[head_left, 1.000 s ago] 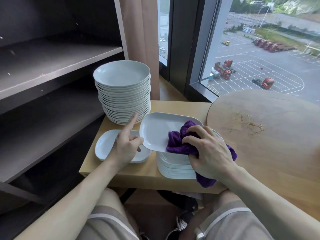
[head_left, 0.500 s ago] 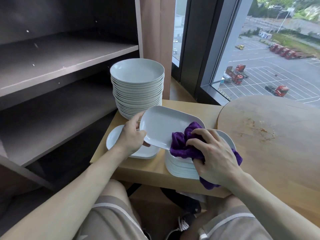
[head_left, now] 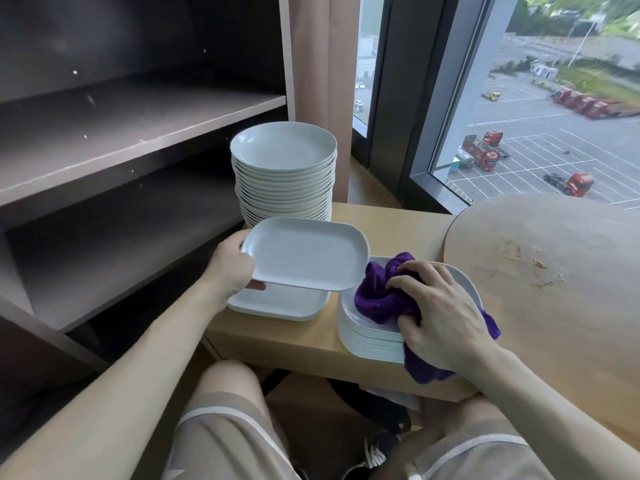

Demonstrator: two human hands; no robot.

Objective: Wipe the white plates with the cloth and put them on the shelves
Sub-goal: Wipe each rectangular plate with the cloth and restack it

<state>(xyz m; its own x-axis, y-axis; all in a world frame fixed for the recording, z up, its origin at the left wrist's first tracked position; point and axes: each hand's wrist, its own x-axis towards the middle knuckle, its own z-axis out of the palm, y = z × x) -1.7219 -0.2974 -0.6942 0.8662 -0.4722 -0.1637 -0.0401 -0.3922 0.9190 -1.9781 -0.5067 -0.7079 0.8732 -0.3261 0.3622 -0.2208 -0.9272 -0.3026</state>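
My left hand [head_left: 231,268] grips the left edge of a white rectangular plate [head_left: 306,252] and holds it level in the air, above another rectangular plate [head_left: 280,306] that lies on the wooden table [head_left: 388,223]. My right hand [head_left: 440,313] holds a purple cloth [head_left: 377,297] bunched on top of a stack of rectangular plates [head_left: 367,341]. The cloth is just right of the lifted plate and apart from it. A tall stack of round white plates [head_left: 284,174] stands behind.
Dark shelves [head_left: 114,133] stand open on the left, close to the table's left end. A round wooden tabletop [head_left: 554,271] lies to the right. A window and curtain are behind. My knees are under the table edge.
My left hand has carried the plate to the left, off the stack and over the single plate. The cloth has left the plate's surface and now rests on the stack.
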